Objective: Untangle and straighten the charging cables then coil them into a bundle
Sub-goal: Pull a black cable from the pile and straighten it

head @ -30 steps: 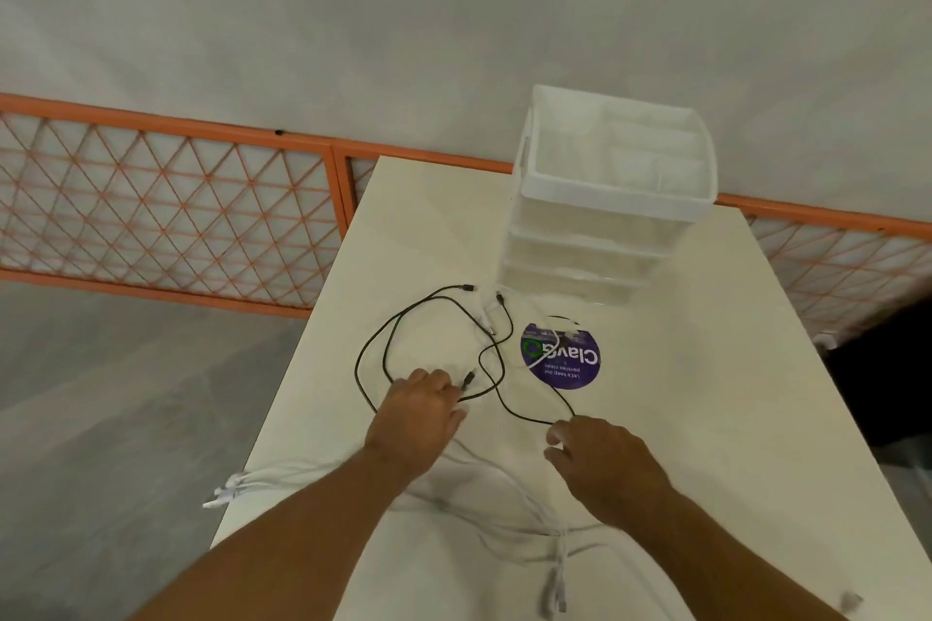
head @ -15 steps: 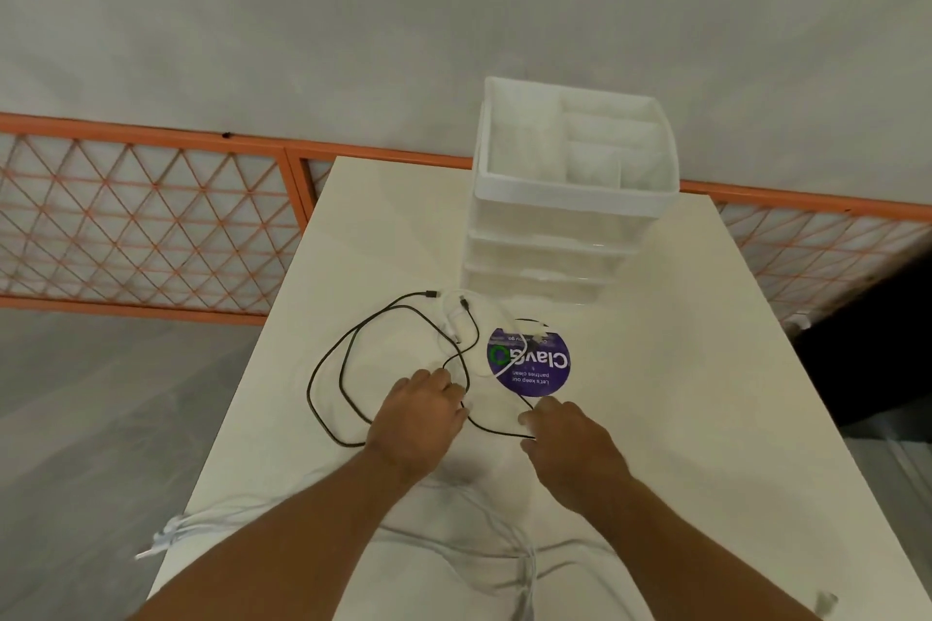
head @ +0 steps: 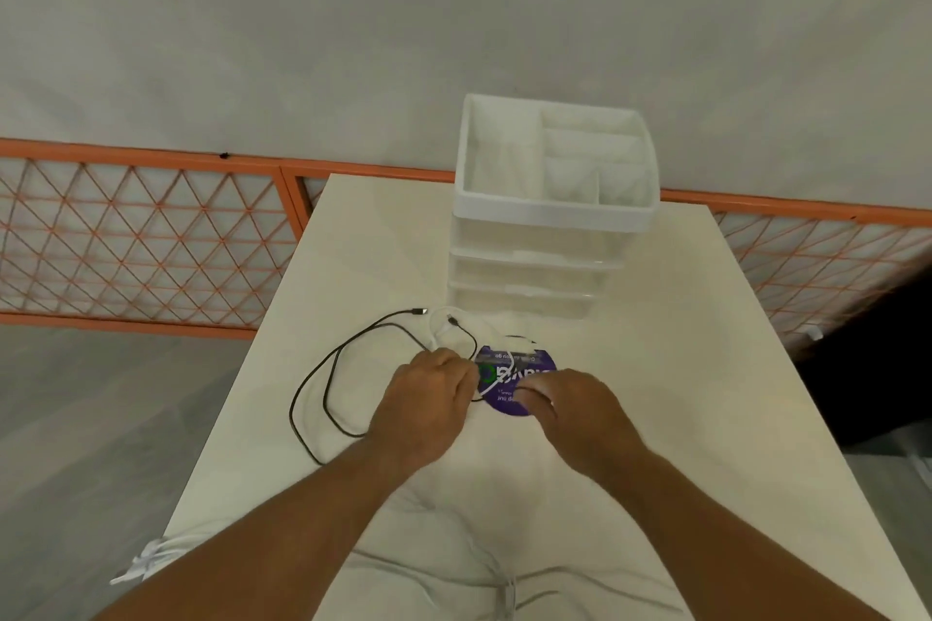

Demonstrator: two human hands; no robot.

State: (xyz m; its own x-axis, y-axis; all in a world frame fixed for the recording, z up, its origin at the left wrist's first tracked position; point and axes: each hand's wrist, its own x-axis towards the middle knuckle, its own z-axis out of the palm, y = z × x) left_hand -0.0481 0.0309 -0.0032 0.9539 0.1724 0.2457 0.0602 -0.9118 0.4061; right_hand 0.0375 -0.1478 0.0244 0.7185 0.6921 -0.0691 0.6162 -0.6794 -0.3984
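A thin black cable [head: 323, 383] lies in loose loops on the white table [head: 681, 393], its plug near the drawer unit. White cables [head: 497, 570] trail across the near part of the table, hard to tell from the surface. My left hand [head: 428, 401] is curled over the tangle where black and white cables cross and seems to pinch them. My right hand [head: 570, 406] sits beside it over a purple round sticker [head: 504, 406], fingers curled around a white cable strand. What lies under both palms is hidden.
A white plastic drawer unit [head: 549, 217] with an open compartment tray on top stands at the far middle of the table. An orange lattice fence [head: 151, 242] runs behind the table. White cable ends [head: 141, 565] hang over the table's left near edge.
Both hands have moved forward and closer together, onto the tangle by the purple sticker. The right hand now covers part of the sticker. The camera has shifted.
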